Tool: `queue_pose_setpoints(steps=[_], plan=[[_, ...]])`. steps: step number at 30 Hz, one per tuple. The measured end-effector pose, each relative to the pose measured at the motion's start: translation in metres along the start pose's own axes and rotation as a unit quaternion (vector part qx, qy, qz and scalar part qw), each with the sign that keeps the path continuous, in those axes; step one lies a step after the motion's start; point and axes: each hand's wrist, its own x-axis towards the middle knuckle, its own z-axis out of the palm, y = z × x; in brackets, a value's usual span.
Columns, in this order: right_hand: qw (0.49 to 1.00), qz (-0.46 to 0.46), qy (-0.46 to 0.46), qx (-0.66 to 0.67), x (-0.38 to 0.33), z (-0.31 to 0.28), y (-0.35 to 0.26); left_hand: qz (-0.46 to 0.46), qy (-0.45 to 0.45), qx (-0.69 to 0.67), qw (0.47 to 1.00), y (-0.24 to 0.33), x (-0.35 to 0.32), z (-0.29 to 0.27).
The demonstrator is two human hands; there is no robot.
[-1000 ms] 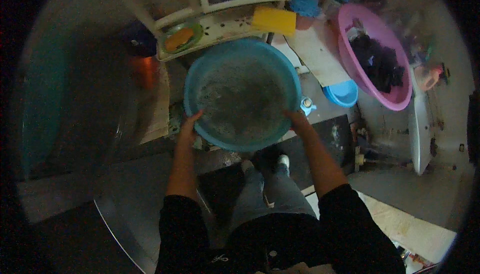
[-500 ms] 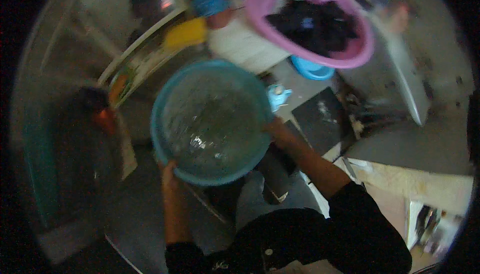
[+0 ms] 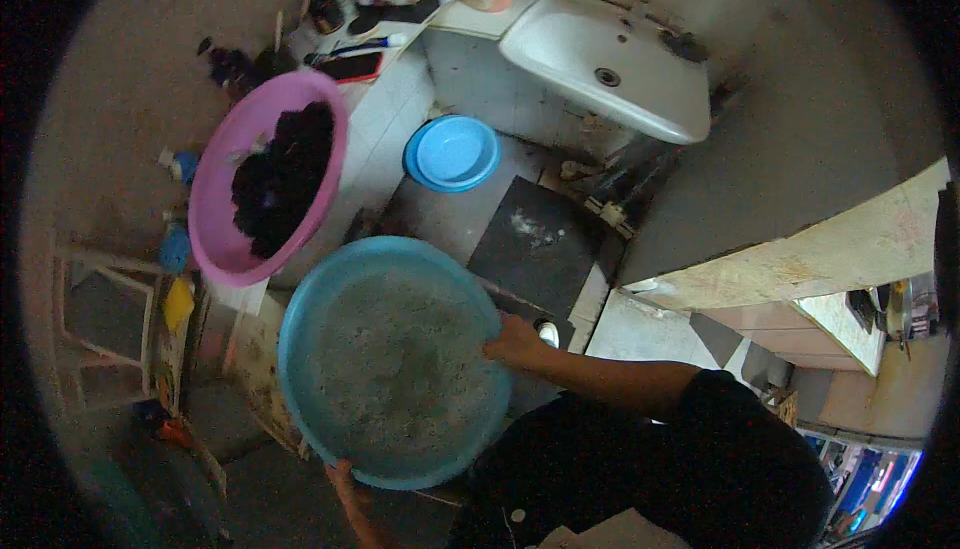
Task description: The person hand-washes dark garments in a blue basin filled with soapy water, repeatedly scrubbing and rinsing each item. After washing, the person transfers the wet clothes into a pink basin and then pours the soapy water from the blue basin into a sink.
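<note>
tiled bathroom floor [image 3: 560, 249] fills mid-frame, white ceramic sink [image 3: 600, 59] upper right. left hand [image 3: 345, 479] and right hand [image 3: 515, 341] each have their grip clamped on the big round blue plastic basin of murky water [image 3: 390, 359], lower centre; pink plastic basin of dark laundry [image 3: 265, 174] upper left.

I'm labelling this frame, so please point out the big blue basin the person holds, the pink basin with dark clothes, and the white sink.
big blue basin [image 3: 390, 364], head view, on its watery inside.
pink basin [image 3: 215, 174], head view, on its left inner wall.
white sink [image 3: 590, 44], head view, on its bowl.
</note>
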Motion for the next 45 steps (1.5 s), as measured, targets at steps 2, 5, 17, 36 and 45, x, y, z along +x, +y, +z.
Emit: queue_pose_setpoints(steps=[2,5,17,36,45], plan=[[0.998,-0.021,0.039,0.036,-0.019,-0.046,0.002,0.028,-0.053,-0.010,0.998,0.009,-0.026,0.050],[0.994,0.018,0.072,0.082,-0.045,-0.106,-0.008,0.025,-0.072,0.005,0.997,0.025,-0.029,0.107],[0.927,-0.067,0.254,0.266,-0.064,-0.278,-0.073,0.132,-0.291,0.104,0.942,0.163,-0.022,0.341],[0.901,0.023,0.174,0.397,-0.046,-0.295,-0.069,0.131,-0.248,0.169,0.945,0.256,-0.084,0.410],[0.918,0.032,0.134,0.373,-0.037,-0.305,-0.072,0.193,-0.274,0.227,0.914,0.272,-0.095,0.407]])
